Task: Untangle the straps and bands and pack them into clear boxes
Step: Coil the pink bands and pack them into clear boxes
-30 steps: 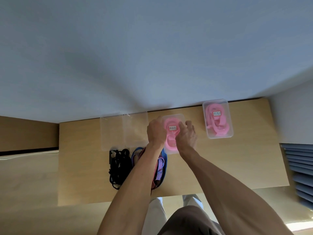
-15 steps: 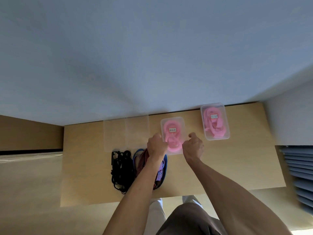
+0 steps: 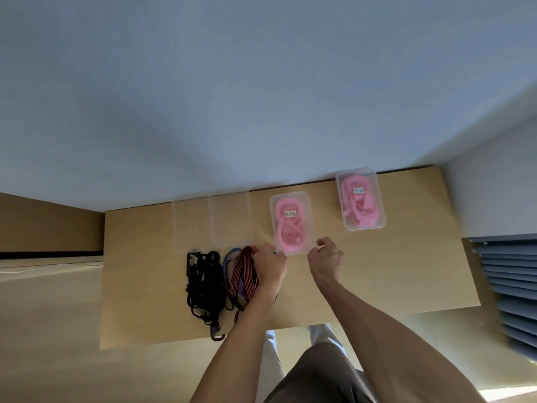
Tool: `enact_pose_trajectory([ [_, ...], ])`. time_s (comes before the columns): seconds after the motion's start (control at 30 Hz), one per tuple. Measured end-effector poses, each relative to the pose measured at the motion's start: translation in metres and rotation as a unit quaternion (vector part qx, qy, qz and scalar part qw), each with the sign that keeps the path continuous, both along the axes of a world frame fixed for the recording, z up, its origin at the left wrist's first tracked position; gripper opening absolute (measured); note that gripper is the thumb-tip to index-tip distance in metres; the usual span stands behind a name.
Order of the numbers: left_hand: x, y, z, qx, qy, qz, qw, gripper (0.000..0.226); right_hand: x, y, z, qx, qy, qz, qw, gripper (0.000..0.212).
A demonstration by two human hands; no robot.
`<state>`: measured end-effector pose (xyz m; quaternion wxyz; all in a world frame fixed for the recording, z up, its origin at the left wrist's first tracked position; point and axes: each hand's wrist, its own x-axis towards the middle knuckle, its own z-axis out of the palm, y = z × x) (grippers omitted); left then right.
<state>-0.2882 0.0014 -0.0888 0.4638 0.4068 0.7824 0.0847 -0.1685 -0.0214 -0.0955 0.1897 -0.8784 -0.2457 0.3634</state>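
Note:
A lidded clear box point(image 3: 308, 202) with a coiled pink band point(image 3: 290, 228) and a label stands mid-table. My left hand point(image 3: 270, 266) is at its near left corner and my right hand point(image 3: 327, 260) at its near right corner, both with fingers curled against the box edge. A second lidded clear box point(image 3: 377, 199) with a pink band point(image 3: 359, 203) sits at the back right. Two empty clear boxes point(image 3: 209, 222) stand side by side at the back left. In front of them lie a black strap tangle point(image 3: 206, 283) and a red striped strap point(image 3: 242, 271) mixed with a blue band point(image 3: 228, 258), partly under my left forearm.
The wooden table point(image 3: 392, 271) backs onto a pale wall. Its right half in front of the far box is bare wood. A slatted blue-grey panel point(image 3: 511, 286) stands to the right of the table. My legs show below the near edge.
Both hands have drawn back from the top of the middle box's lid to its near corners. The view has tilted a little, and the box stays in place.

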Motion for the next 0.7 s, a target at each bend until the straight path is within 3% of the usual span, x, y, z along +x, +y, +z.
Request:
enact_pose_trajectory([
  [0.1, 0.002, -0.001, 0.001, -0.004, 0.002, 0.01, 1.0, 0.032, 0.002, -0.002, 0.001, 0.006, 0.028, -0.019, 0.999, 0.024],
  [0.2, 0.003, 0.009, 0.007, -0.013, 0.053, -0.07, 0.996, 0.007, 0.004, 0.008, 0.006, -0.03, -0.003, 0.004, 1.0, 0.028],
  [0.33, 0.003, 0.039, 0.012, 0.065, 0.115, -0.119, 0.984, 0.012, 0.004, 0.034, 0.014, 0.039, -0.075, 0.078, 0.993, 0.037],
  [0.4, 0.007, 0.057, 0.013, 0.089, 0.111, -0.104, 0.984, 0.009, 0.007, 0.052, 0.013, 0.062, -0.08, 0.088, 0.991, 0.034],
  [0.57, 0.01, 0.096, 0.001, 0.104, 0.119, -0.042, 0.987, 0.026, 0.012, 0.1, 0.008, 0.093, -0.078, 0.109, 0.987, 0.033],
  [0.7, 0.011, 0.107, -0.007, 0.128, 0.132, -0.066, 0.981, 0.03, 0.009, 0.112, -0.002, 0.082, -0.124, 0.172, 0.974, 0.026],
])
